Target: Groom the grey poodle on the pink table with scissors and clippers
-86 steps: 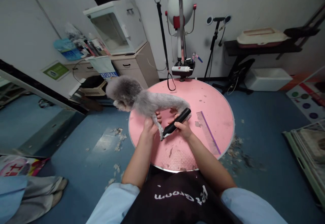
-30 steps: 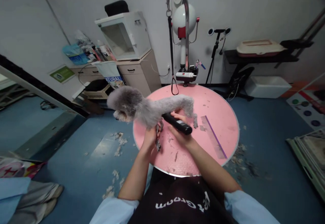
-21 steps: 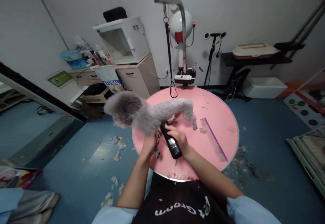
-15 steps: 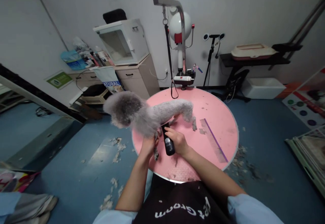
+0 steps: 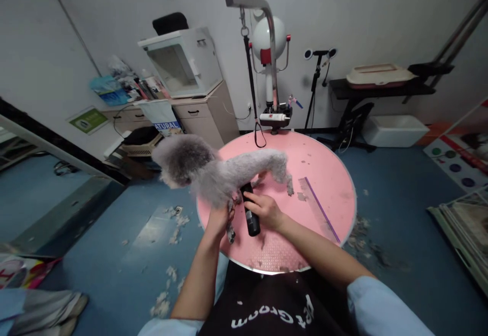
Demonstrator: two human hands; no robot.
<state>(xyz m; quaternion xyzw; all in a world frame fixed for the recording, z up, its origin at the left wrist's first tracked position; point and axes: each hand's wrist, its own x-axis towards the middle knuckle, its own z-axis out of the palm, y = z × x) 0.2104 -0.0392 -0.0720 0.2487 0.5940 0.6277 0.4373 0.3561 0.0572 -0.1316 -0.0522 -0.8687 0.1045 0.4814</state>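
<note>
A grey dog [image 5: 244,168] with a fluffy head and close-cut body stands on the round pink grooming table [image 5: 324,163], its head to the left. My left hand [image 5: 221,217] is closed around one of its front legs, below the chest; the paw hangs out under my fingers. In my right hand [image 5: 267,210] is a black hair clipper [image 5: 251,220], its upper end against the dog's underside behind the front legs. The clipper's blade is hidden by the dog. A purple-backed comb [image 5: 322,209] lies on the table to the right of my right hand.
A metal grooming arm [image 5: 271,31] with a hanging black loop [image 5: 260,138] rises at the table's far edge. A white tube [image 5: 273,117] lies at its base. Hair clumps [image 5: 162,303] litter the floor. Another person's legs [image 5: 49,308] show at lower left.
The dog's head and raised front leg have shifted slightly left, with my left hand. The clipper has moved slightly left and down at its lower end. Both hands keep their hold.
</note>
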